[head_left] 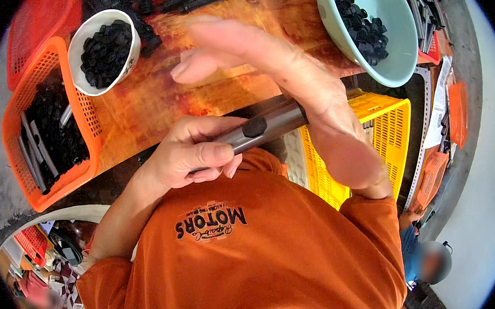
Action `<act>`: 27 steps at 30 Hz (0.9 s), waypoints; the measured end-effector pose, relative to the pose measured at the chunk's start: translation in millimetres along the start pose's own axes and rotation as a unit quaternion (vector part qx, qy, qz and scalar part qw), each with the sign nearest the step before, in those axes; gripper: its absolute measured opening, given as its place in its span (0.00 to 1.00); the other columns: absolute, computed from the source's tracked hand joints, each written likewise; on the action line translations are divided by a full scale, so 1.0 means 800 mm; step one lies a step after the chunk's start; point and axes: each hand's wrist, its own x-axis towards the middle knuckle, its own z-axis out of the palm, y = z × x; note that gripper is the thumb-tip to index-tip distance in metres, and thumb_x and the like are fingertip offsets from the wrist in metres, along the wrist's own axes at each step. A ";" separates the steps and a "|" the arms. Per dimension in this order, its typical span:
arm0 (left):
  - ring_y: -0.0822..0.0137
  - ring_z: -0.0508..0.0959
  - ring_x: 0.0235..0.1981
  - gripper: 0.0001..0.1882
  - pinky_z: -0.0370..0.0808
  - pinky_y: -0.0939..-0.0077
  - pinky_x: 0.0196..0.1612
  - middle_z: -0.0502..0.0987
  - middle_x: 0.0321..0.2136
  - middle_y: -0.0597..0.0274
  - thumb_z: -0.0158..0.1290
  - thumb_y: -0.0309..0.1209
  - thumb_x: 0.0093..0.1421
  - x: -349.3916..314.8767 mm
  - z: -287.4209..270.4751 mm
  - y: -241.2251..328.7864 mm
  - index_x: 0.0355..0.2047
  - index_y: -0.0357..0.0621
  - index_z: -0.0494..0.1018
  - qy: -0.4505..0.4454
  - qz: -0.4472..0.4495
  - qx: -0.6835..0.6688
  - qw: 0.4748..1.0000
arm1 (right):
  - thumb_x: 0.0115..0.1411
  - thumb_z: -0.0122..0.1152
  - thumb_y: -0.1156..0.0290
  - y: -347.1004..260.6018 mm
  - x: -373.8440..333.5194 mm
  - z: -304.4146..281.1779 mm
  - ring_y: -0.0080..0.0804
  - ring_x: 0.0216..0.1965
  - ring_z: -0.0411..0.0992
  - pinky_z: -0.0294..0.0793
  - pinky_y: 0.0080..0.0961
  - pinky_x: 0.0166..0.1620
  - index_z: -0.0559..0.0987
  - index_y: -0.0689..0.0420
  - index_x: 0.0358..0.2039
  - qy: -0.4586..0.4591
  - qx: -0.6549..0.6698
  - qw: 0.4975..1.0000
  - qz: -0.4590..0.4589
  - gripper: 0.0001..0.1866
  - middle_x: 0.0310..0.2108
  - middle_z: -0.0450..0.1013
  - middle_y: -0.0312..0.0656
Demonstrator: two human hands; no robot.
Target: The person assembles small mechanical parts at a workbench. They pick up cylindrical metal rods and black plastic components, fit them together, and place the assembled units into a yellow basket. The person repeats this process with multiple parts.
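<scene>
Head view: dark tube (275,126) in left hand (191,154), partly behind right hand (298,73).

Mottled orange-brown table (138,114) is seen. Toward its left, a white bowl (134,59) is placed; at its right, by the near edge, a pale green basin (394,12) is set. Long black parts (210,0) are strewn along the far side.

The basket (89,118), containing loose tubes (37,146), stands at the tabletop's (163,103) left end. Right of it: the bowl (77,64), containing small parts (106,52). At far right: the basin (395,29), containing further parts (360,24). The crate (399,122) sits nearer the person, below the basin. The tube (280,124) in the left hand (197,150) lies left of the crate.
</scene>
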 end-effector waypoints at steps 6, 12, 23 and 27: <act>0.65 0.79 0.31 0.23 0.74 0.74 0.36 0.79 0.34 0.55 0.57 0.27 0.56 0.004 0.030 0.018 0.52 0.34 0.70 0.097 0.217 0.480 0.844 | 0.49 0.41 0.24 -0.008 -0.003 -0.004 0.44 0.53 0.67 0.63 0.36 0.56 0.56 0.68 0.62 0.017 0.009 0.997 0.073 0.59 0.49 0.68 0.52; 0.64 0.77 0.26 0.24 0.75 0.73 0.29 0.76 0.27 0.56 0.59 0.25 0.54 -0.001 0.023 0.016 0.52 0.33 0.68 0.148 0.269 0.721 0.621 | 0.54 0.23 0.23 0.019 -0.019 0.008 0.37 0.57 0.61 0.57 0.37 0.58 0.54 0.57 0.65 0.097 0.011 0.961 0.259 0.54 0.55 0.63 0.45; 0.82 0.65 0.15 0.28 0.61 0.90 0.18 0.71 0.23 0.63 0.53 0.37 0.62 -0.028 0.023 0.008 0.59 0.37 0.61 0.075 -0.005 0.080 0.994 | 0.48 0.44 0.24 0.015 0.001 0.018 0.46 0.60 0.61 0.57 0.36 0.59 0.49 0.67 0.65 -0.031 0.063 0.997 0.014 0.61 0.58 0.63 0.53; 0.73 0.74 0.24 0.26 0.71 0.80 0.27 0.74 0.29 0.60 0.56 0.32 0.59 -0.021 0.037 0.002 0.55 0.33 0.65 0.130 0.168 0.395 0.894 | 0.48 0.44 0.24 0.012 0.004 0.019 0.44 0.60 0.62 0.58 0.34 0.59 0.46 0.67 0.65 -0.014 0.076 0.997 0.001 0.62 0.58 0.63 0.54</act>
